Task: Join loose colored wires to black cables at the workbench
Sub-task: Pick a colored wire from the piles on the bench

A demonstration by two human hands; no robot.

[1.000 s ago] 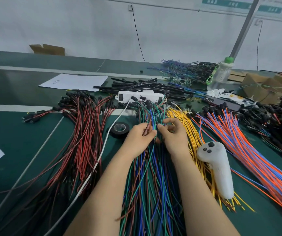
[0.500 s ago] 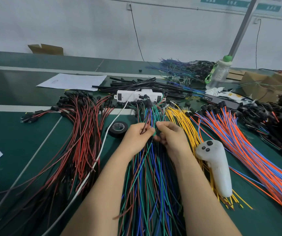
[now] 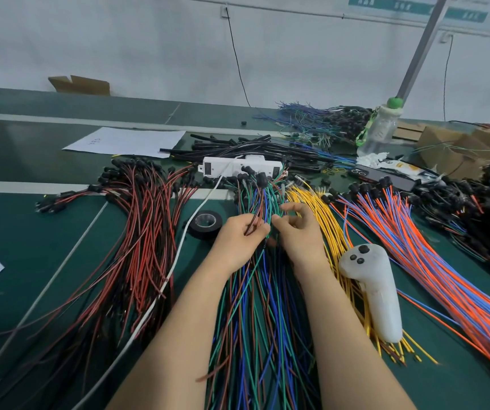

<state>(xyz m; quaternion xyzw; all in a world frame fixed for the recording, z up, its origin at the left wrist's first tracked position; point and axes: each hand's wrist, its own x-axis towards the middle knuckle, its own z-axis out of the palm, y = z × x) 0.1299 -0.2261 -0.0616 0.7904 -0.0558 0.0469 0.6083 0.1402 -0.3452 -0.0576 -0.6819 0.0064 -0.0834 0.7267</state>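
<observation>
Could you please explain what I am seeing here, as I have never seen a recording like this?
There is no machine: these are a person's two bare hands, filmed by one camera worn on the head, looking down at a green bench. On it lie bundles of red-black wires, mixed wires, yellow wires and orange-blue wires, plus a tape roll, a white controller and a power strip. The left hand pinches a few of the mixed wires; the right hand curls beside them, and I cannot tell whether it holds one.
</observation>
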